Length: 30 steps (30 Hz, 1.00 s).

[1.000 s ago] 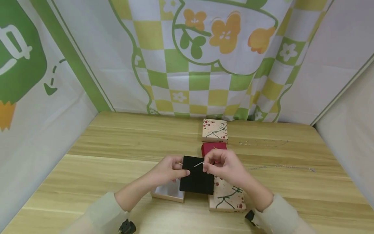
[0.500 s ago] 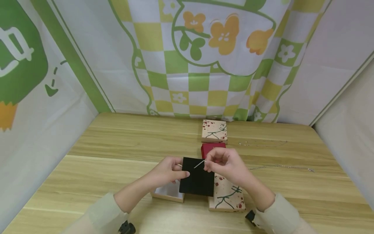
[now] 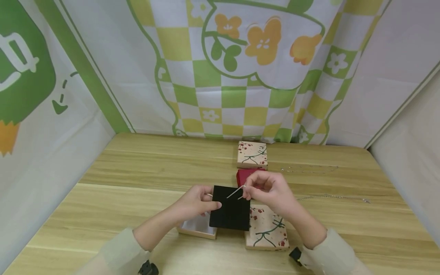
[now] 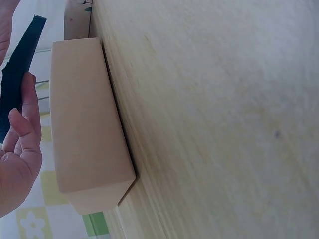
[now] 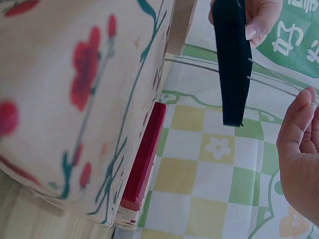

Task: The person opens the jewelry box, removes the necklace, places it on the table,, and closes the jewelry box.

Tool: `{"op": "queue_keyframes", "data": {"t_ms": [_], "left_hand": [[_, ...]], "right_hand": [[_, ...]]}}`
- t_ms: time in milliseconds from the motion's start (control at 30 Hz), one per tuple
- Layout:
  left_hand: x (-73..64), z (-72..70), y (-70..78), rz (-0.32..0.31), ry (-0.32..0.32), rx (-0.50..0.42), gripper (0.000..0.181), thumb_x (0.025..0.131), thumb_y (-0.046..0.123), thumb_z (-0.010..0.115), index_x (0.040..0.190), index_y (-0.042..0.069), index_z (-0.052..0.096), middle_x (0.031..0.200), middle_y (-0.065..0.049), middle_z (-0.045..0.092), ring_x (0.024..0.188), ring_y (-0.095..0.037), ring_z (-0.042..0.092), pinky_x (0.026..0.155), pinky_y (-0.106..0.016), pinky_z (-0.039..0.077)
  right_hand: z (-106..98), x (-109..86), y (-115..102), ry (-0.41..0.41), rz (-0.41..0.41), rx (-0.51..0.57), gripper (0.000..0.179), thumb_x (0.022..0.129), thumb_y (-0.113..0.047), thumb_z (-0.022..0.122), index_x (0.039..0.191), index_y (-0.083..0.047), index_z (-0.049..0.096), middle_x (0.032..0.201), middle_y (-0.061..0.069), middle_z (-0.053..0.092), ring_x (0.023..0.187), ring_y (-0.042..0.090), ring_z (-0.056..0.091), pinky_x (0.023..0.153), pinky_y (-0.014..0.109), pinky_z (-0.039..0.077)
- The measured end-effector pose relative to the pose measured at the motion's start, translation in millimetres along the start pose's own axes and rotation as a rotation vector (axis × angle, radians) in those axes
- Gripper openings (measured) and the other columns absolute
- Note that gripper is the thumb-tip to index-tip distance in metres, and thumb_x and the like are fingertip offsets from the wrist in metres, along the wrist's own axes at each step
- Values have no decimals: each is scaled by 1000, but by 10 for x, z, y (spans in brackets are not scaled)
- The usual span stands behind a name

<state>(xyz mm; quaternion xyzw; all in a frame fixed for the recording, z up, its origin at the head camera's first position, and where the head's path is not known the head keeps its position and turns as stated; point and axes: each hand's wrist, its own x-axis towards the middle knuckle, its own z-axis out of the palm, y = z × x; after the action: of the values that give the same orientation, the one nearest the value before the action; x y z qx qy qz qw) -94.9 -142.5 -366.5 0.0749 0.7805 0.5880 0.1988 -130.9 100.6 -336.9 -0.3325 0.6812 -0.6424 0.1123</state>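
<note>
My left hand [image 3: 196, 201] holds a square black jewellery-box pad [image 3: 229, 215] by its left edge, thumb on its face, above the table. From the pad's face runs a thin silver chain [image 3: 235, 192], pinched between the thumb and fingertips of my right hand [image 3: 269, 190]. In the right wrist view the black pad [image 5: 232, 64] appears edge-on; two chain strands [image 5: 271, 70] stretch from it to the right fingers, and more chain [image 5: 192, 64] trails out on its other side. The left wrist view catches the pad [image 4: 20, 64] side-on, fingers of the left hand [image 4: 22, 154] against it.
Below the pad lies an open box [image 3: 196, 232] with a pale inside. Beside it is a flower-patterned box [image 3: 269, 231]; behind stand a red box [image 3: 245, 177] and another patterned box [image 3: 252, 154]. Two fine chains lie at right, one nearer [image 3: 331, 197], one farther [image 3: 311, 167].
The right hand has moved slightly up and to the right, drawing a longer stretch of chain from the pad; a second strand now shows. The left hand and pad have shifted slightly left.
</note>
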Motion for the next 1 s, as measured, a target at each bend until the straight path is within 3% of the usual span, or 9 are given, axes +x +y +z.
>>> {"op": "queue_keyframes", "data": {"t_ms": [267,567,1000], "left_hand": [[-7,-15,-8,-6,1,3,19,86,11,65,99,-1,60,64,5,59,63,-11,50,56,-27,42],[-6,-23,-18,0,-6,16,17,86,12,65,97,0,58,54,7,34,60,-11,44,54,-27,41],[2,-49,-68,6,-2,41,13,86,11,65,91,2,57,53,7,30,59,-11,47,53,-26,41]], "right_hand": [[-13,-1,-30,0,-22,33,7,89,2,59,85,8,58,78,0,64,71,12,63,69,31,56],[-34,-6,-83,23,-22,19,8,89,1,60,85,7,58,77,-1,64,71,13,63,69,31,56],[-58,-18,-139,24,-50,32,8,90,2,59,86,8,57,78,-2,66,71,14,63,70,30,55]]}}
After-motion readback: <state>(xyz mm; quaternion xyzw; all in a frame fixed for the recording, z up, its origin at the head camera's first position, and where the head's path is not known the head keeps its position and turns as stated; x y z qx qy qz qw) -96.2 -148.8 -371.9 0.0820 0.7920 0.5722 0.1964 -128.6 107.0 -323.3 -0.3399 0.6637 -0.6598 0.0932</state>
